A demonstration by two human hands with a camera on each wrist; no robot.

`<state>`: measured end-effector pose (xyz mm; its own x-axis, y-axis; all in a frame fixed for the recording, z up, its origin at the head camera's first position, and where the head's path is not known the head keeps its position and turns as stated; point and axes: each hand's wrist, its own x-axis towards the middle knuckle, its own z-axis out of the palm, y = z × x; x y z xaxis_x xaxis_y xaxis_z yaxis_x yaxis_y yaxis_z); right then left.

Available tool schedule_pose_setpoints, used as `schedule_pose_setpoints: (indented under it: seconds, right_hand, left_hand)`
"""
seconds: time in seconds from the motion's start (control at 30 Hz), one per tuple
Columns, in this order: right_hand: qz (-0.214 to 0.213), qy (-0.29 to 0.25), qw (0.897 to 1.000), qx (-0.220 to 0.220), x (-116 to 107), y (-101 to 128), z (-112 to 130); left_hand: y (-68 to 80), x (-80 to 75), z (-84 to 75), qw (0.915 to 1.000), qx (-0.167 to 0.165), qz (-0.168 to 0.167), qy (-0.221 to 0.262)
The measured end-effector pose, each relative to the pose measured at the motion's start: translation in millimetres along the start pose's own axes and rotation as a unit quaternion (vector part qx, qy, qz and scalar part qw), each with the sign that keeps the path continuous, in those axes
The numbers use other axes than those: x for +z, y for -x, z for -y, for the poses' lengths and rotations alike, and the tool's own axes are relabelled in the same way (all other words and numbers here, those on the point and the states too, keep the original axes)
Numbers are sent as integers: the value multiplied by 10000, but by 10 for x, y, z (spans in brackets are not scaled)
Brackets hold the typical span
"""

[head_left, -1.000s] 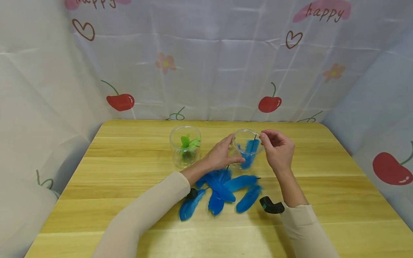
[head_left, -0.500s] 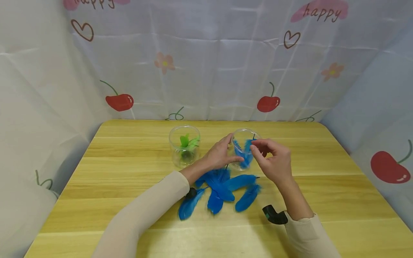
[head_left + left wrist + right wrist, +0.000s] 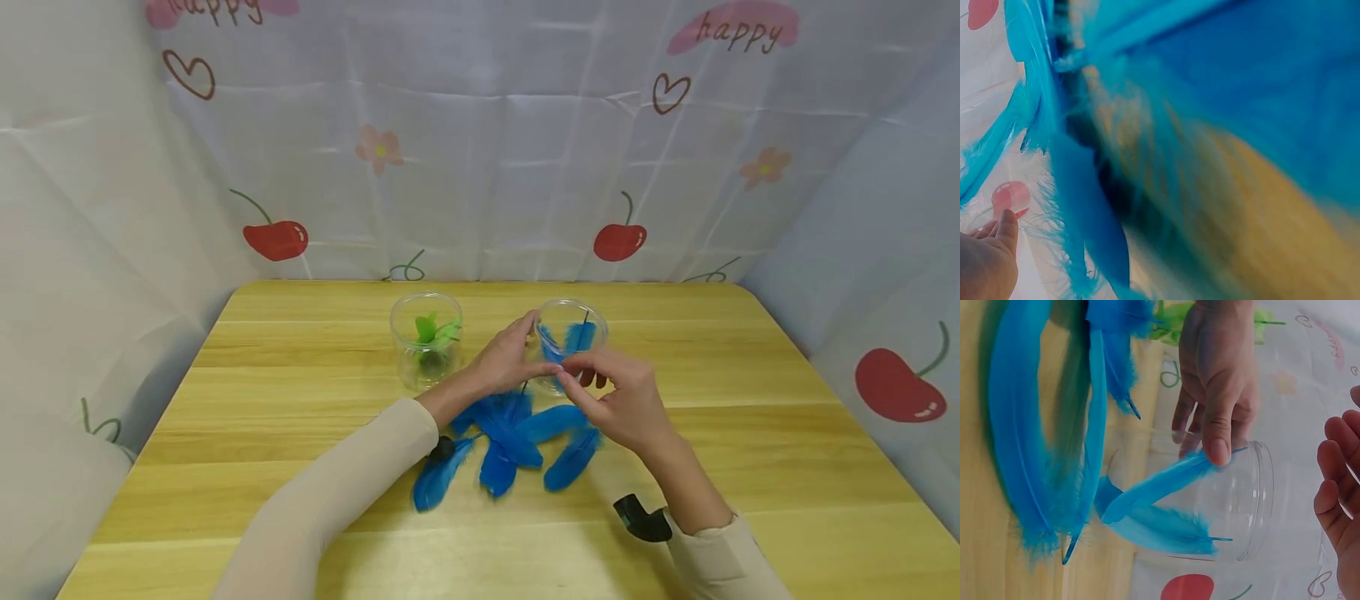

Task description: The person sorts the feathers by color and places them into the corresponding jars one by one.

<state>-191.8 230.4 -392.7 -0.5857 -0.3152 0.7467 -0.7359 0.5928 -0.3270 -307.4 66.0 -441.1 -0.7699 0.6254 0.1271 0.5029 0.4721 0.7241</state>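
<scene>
My left hand (image 3: pixel 510 358) grips a clear plastic jar (image 3: pixel 1244 506), thumb on the near side and fingers behind. Inside the jar, blue feathers (image 3: pixel 581 337) lean against the wall; in the right wrist view two of them cross, quills toward the rim. My right hand (image 3: pixel 618 396) is just in front of the jar, its fingertips close to my left thumb in the head view. Seen from the right wrist, its fingers (image 3: pixel 1335 459) are loosely bent, apart from the jar, with nothing between them. Loose blue feathers (image 3: pixel 510 442) lie below both hands.
A second clear jar (image 3: pixel 427 296) with green feathers (image 3: pixel 426 328) stands to the left on the wooden table (image 3: pixel 300 358). One loose blue feather (image 3: pixel 437 479) lies by my left wrist. A printed curtain (image 3: pixel 480 167) hangs behind the table.
My right hand has let go of a blue feather inside the jar and come down and left, from the rim to the jar's front. The left hand has stayed on the jar.
</scene>
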Motion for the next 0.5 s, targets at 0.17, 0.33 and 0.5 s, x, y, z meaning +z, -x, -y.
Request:
schedule_pose_setpoints:
  seconds: [0.17, 0.33, 0.5]
  right_hand:
    - [242, -20, 9996, -128, 36, 71, 27]
    - [786, 112, 9967, -180, 88, 169, 51]
    - [1185, 251, 9924, -225, 137, 278, 54]
  left_hand:
    - [-1, 2, 14, 9999, 80, 31, 74]
    - [4, -2, 16, 10000, 42, -17, 53]
    - [6, -7, 8, 10000, -37, 21, -15]
